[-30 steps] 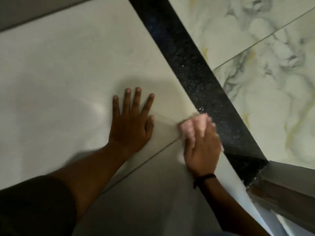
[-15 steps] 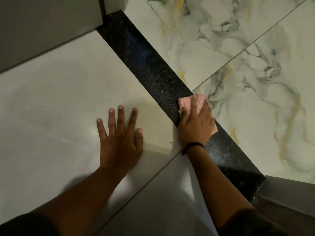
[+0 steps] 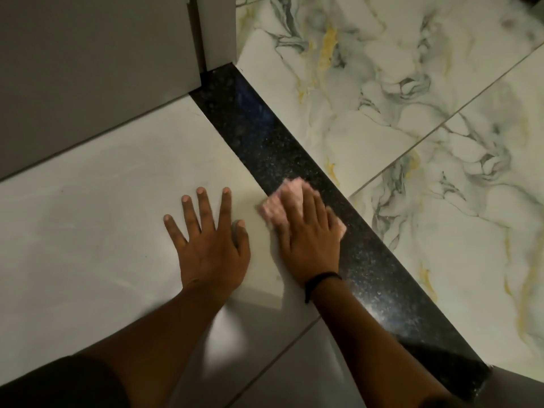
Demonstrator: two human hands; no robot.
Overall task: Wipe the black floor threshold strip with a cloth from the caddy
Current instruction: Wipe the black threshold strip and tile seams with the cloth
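A black speckled threshold strip runs diagonally from the door frame at the top to the lower right. My right hand lies flat on a pink cloth and presses it down at the strip's left edge, partly on the pale tile. Most of the cloth is hidden under the palm; its far end and right corner stick out. My left hand rests flat on the pale tile beside it, fingers spread, holding nothing. The caddy is not in view.
A grey door frame and wall panel close off the upper left. Glossy marble-patterned tiles lie right of the strip. Plain pale tiles lie left of it. A grey frame edge sits at the bottom right.
My right hand slid the cloth up along the strip, then back toward its left edge. The view tilted so the door frame came into sight. My left hand stayed planted on the tile.
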